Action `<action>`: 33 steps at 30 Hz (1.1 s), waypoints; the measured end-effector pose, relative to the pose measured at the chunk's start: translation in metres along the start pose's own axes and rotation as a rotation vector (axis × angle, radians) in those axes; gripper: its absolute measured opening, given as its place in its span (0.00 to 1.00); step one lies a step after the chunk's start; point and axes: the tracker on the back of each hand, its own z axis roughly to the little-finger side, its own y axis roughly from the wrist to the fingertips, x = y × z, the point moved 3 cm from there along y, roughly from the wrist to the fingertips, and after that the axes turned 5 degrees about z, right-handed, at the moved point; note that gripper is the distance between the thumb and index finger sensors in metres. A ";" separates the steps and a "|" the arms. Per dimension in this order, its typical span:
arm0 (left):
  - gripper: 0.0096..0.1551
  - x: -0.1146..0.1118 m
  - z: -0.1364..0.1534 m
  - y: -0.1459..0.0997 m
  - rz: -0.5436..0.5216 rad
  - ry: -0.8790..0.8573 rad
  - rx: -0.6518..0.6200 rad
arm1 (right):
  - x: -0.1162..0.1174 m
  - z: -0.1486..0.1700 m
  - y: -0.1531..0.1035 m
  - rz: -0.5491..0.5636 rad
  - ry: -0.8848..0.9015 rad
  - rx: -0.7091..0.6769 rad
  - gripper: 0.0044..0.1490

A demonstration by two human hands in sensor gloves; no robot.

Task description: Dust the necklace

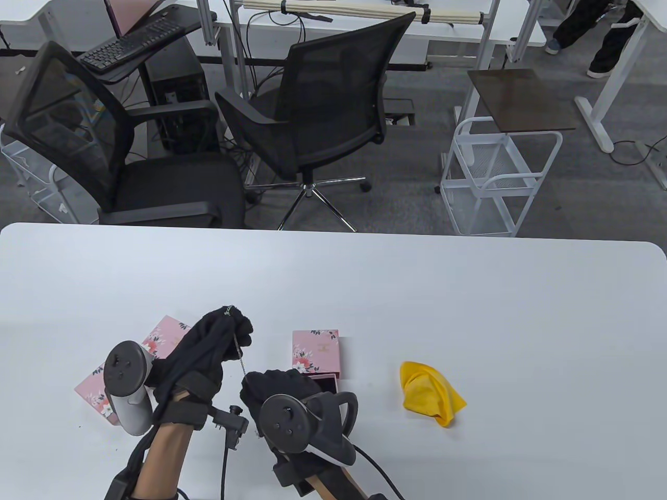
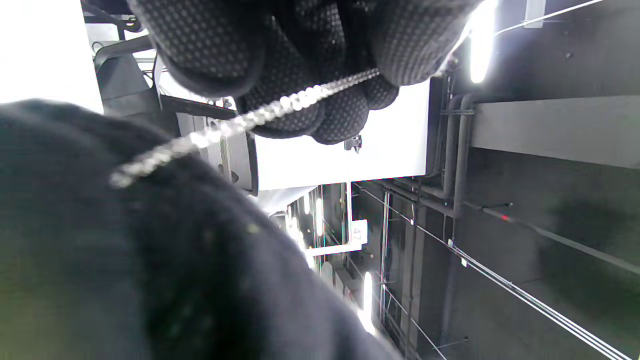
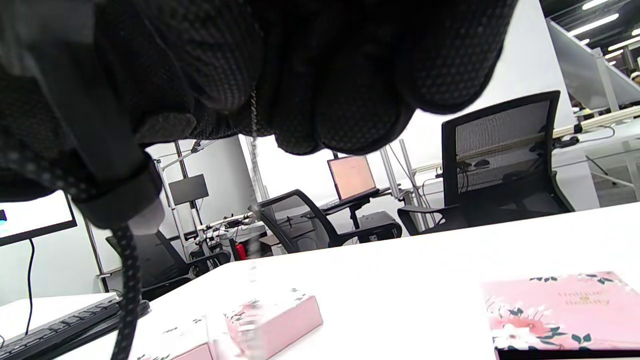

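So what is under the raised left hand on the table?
A flat pink floral box lid lies on the table beneath the left hand. The hand and its tracker cover the middle of the lid, so anything resting there cannot be seen.

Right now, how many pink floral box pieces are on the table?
2 in the table view: one flat piece at left, partly under the left hand; one beside the right hand. Hands may hide more.
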 end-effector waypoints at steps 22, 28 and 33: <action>0.22 0.017 -0.007 -0.004 -0.082 -0.050 -0.067 | 0.007 -0.003 0.000 -0.017 -0.002 -0.010 0.21; 0.20 0.021 -0.012 -0.007 -0.129 -0.021 -0.089 | 0.011 -0.002 0.000 -0.029 -0.002 -0.005 0.20; 0.19 0.025 -0.014 -0.008 -0.151 -0.020 -0.096 | 0.011 -0.001 0.001 -0.029 -0.004 -0.004 0.20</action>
